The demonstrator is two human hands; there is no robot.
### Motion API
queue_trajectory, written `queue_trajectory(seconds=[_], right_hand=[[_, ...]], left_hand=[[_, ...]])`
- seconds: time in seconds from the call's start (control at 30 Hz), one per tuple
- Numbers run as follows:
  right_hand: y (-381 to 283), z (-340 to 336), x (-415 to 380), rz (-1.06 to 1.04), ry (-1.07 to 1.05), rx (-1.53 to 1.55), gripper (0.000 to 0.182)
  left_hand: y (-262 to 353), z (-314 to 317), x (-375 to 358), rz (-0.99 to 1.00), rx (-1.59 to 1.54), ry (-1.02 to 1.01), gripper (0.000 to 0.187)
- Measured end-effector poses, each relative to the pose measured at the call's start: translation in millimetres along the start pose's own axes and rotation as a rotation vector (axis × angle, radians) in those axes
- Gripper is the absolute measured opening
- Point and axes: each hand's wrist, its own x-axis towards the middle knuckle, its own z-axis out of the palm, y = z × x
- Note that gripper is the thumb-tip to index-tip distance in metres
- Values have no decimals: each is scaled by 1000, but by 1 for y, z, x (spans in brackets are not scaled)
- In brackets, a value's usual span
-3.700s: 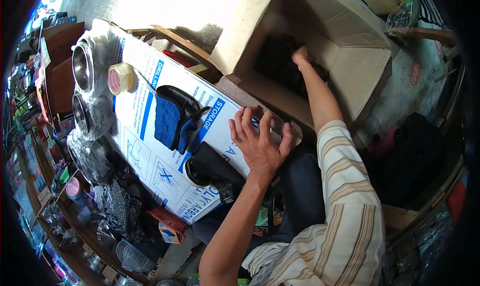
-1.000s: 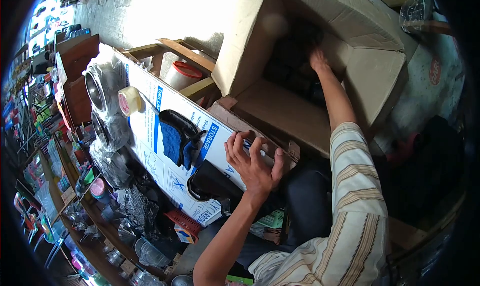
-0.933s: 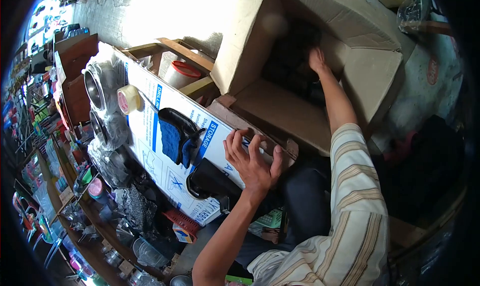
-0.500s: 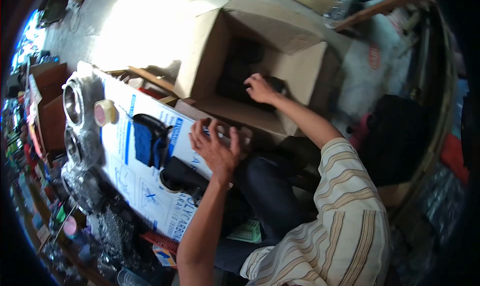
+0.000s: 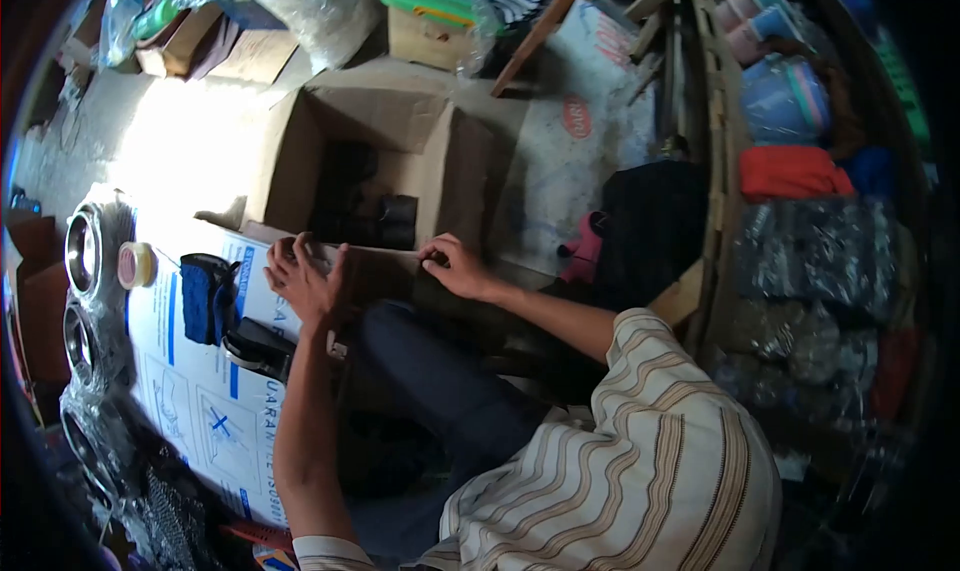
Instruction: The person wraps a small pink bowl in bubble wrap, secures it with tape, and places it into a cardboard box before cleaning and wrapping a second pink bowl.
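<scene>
An open cardboard box stands in front of me with several dark, rounded items inside. My left hand is over the box's near left edge, its bent fingers spread apart and nothing visible in them. At the near right corner of the box is my right hand, fingers curled together; whatever they may hold is too small to make out. Left of my left hand, a blue-and-black item and a black item with a pale rim lie on a white printed sheet.
A tape roll sits on the sheet, beside plastic-wrapped shiny round pieces. Black cloth and a pink item lie to the right. A green-lidded bin stands behind the box. Wrapped goods fill the far right.
My right hand has come out of the box to its near right corner. My left hand stays by the near edge. The view has swung right, showing more goods there.
</scene>
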Motion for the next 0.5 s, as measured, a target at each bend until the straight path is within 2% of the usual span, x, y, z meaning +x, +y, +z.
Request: queue_trajectory(seconds=[0.07,0.1,0.13,0.17,0.2,0.27,0.43,0.5], right_hand=[[-10,-3,-21,68,73,37,14],[-16,3,-32,32,154,50,12],[-30,7,-42,20,162,77,13],[-36,12,-47,-58,143,-4,13],[-52,17,-54,-83,114,79,15],[-85,23,-64,-80,20,55,14],[-123,61,-60,-123,43,135,16],[-135,72,-60,-221,58,101,15]], left_hand=[[-7,8,-7,32,-31,-28,78],[-8,7,-12,30,-11,-109,69],[-12,8,-17,43,-35,-99,69],[-16,12,-23,103,-18,-81,65],[-20,17,-29,163,0,-67,62],[-31,26,-34,223,37,-45,59],[-25,8,-44,231,-77,-98,60],[-25,11,-48,246,-89,-88,62]])
